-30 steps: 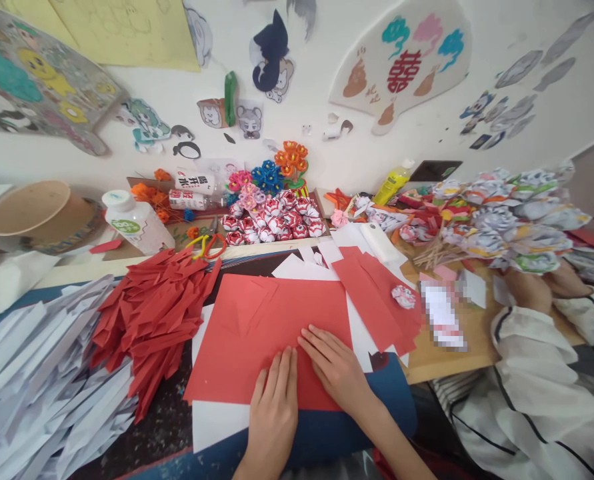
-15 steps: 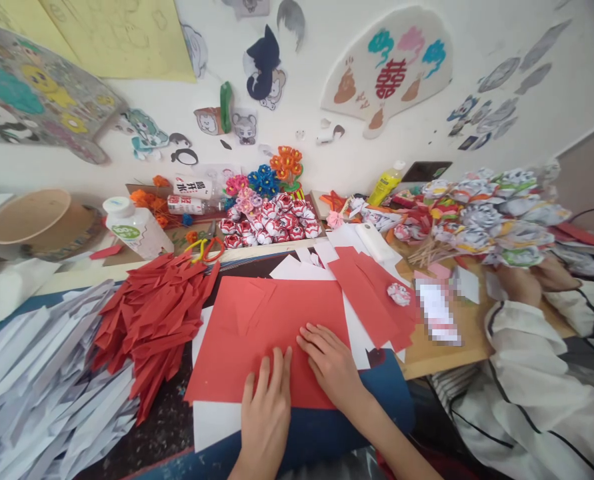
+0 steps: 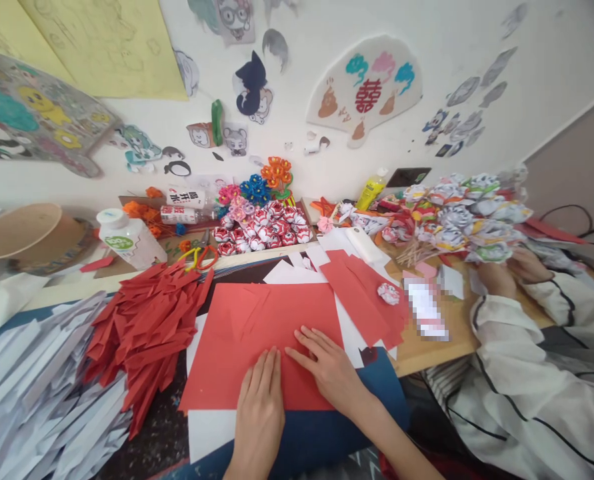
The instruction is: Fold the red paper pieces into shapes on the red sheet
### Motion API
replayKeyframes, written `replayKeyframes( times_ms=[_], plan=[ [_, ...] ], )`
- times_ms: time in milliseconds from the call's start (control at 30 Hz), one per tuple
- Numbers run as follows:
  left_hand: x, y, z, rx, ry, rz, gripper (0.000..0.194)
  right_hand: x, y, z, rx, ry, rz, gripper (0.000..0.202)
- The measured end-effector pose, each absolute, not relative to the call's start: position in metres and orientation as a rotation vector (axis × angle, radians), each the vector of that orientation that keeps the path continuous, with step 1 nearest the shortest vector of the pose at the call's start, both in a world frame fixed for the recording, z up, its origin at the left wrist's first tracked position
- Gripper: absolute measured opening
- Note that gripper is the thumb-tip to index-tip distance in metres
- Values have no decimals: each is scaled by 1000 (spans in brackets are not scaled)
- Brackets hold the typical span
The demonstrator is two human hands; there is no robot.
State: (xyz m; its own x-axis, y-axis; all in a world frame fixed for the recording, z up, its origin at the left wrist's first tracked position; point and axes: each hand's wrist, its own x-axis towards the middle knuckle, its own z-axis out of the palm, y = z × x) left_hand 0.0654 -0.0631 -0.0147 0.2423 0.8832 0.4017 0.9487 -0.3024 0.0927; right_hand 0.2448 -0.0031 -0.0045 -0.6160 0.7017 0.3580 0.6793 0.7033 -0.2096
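A large red paper sheet (image 3: 297, 307) lies in front of me over white paper (image 3: 209, 433). My left hand (image 3: 261, 393) rests flat on its lower middle, fingers stretched out and side by side. Just to the right, my right hand (image 3: 329, 370) lies on the same sheet, fingers extended, with the index finger spread from the others. Smaller red triangular pieces (image 3: 247, 310) lie on the sheet's upper left. Whether anything small is under my fingers is hidden.
Folded red strips (image 3: 141, 320) and white strips (image 3: 37, 373) are piled left. Scissors (image 3: 199, 259), a white bottle (image 3: 129, 240) and red-white paper flowers (image 3: 267, 227) stand behind. Red rectangles (image 3: 359, 293) lie right. A co-worker's sleeves (image 3: 507, 333) are at far right.
My left fingers have flattened and drawn together on the red sheet. My right hand has spread its index finger toward the left. The camera view has shifted slightly.
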Motion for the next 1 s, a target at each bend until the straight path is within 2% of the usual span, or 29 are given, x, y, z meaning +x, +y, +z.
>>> replayKeyframes(
  times_ms=[233,433,600,767,867,933,1000],
  plan=[
    [60,-61,-22,-2298,-1797,-450,46,242,9,-18,-1111,-2327,-16,44],
    [62,-52,-2,-2326,-1726,-394,41,280,21,-16,-1353,-2236,-37,53],
    [67,-36,15,-2317,-1681,-344,31,284,17,-12,-1389,-2156,116,59],
    [63,-24,8,-2375,-1518,-328,32,279,12,-4,-1353,-1912,352,53],
    [60,-21,7,-2430,-1615,-541,32,272,14,4,-1351,-1751,550,38],
    [59,-18,12,-2463,-1863,-880,27,265,17,10,-1312,-1680,740,30],
    [59,-14,19,-2509,-2187,-1269,28,257,21,18,-1193,-1651,998,35]
  ],
)
